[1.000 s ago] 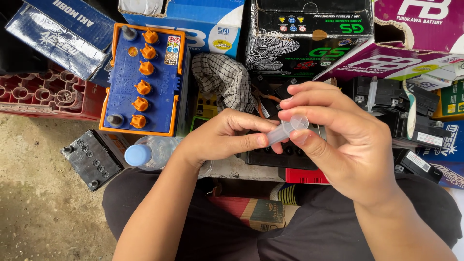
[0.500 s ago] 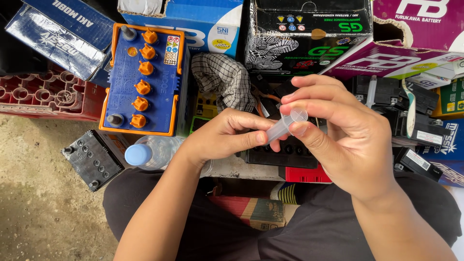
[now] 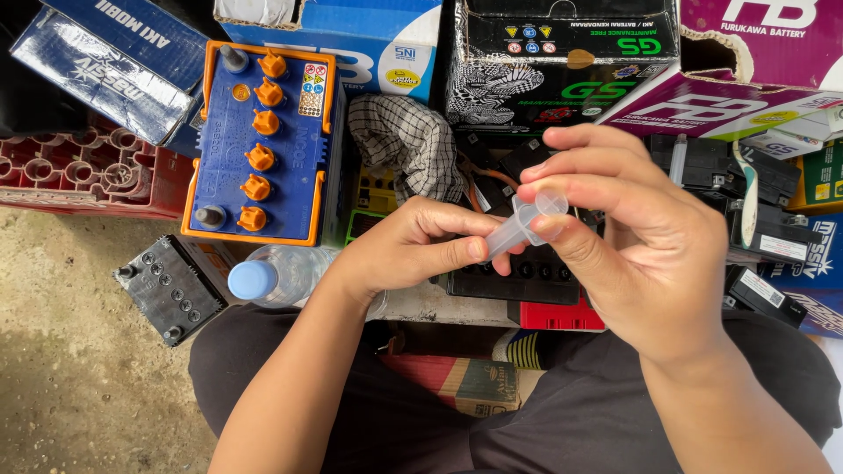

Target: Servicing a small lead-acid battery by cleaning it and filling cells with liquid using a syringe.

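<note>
Beside the blue battery (image 3: 259, 145), to its right and nearer the person's lap, both hands are meeting over a cluster of small black batteries (image 3: 527, 276). Right hand (image 3: 650, 254) is wrapping its fingers around the upper, open end of a clear plastic tube (image 3: 525, 224), thumb pressing from below. Left hand (image 3: 413, 250) is pinching the lower end between thumb and forefinger. Long axis of the tube is running from lower left to upper right, open mouth toward the right hand, which is the nearer one to that mouth. Compared with half a second ago, the tube is sitting at much the same tilt, and both hands are keeping their grip.
</note>
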